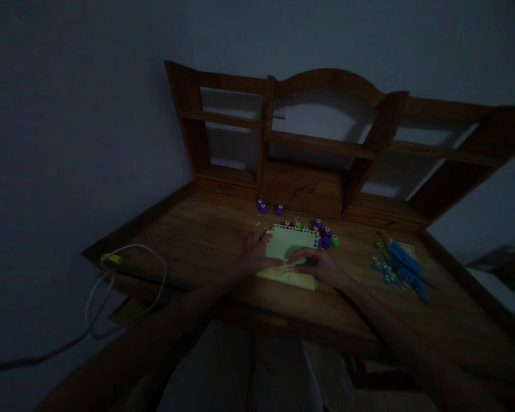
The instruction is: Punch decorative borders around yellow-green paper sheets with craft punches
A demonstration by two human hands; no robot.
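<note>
A pale green sheet of paper (289, 243) with a punched, dotted border lies on the wooden desk (206, 234). My left hand (257, 254) rests on the sheet's left edge, fingers curled against it. My right hand (320, 266) lies on the sheet's lower right part, fingers pressed flat and together on the paper. Several small purple and green craft punches (324, 233) stand just behind the sheet. The room is dim and finger detail is hard to see.
A pile of blue and yellow paper strips (397, 263) lies at the desk's right. Two more purple punches (262, 207) sit near the wooden shelf unit (326, 143) at the back. A white cable (124, 280) loops off the desk's left edge.
</note>
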